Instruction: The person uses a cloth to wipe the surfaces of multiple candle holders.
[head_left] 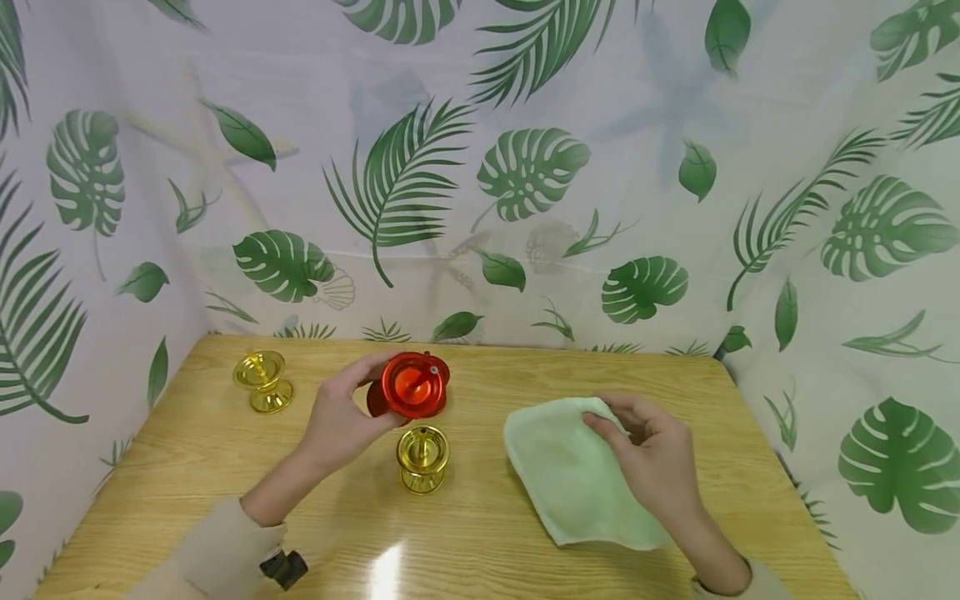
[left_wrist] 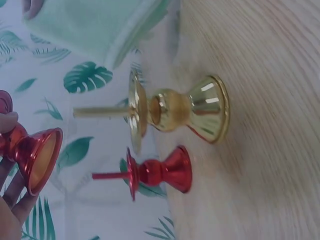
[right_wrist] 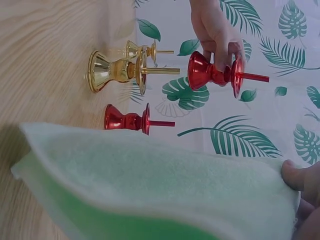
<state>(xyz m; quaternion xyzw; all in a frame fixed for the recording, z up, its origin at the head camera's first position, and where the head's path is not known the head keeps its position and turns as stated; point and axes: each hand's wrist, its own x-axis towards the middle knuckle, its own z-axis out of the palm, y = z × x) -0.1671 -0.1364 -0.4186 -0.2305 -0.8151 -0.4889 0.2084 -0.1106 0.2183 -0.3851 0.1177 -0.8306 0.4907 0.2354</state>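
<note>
My left hand [head_left: 341, 421] grips a shiny red candlestick [head_left: 411, 385] by its stem, lifted above the table with its spike up. In the right wrist view the fingers wrap the narrow part of this red candlestick [right_wrist: 200, 72], between base and dish. My right hand [head_left: 660, 458] pinches a pale green cloth [head_left: 577, 483] by its upper edge, thumb on the near side. The cloth hangs in a loose curve over the right part of the table. A gold candlestick [head_left: 423, 460] stands upright just below the held one.
A second red candlestick [left_wrist: 162, 171] stands on the table, mostly hidden behind the held one in the head view. Another gold candlestick [head_left: 264, 382] stands at the back left. The wooden table [head_left: 480, 517] meets leaf-printed curtains [head_left: 450, 275] at its back and sides.
</note>
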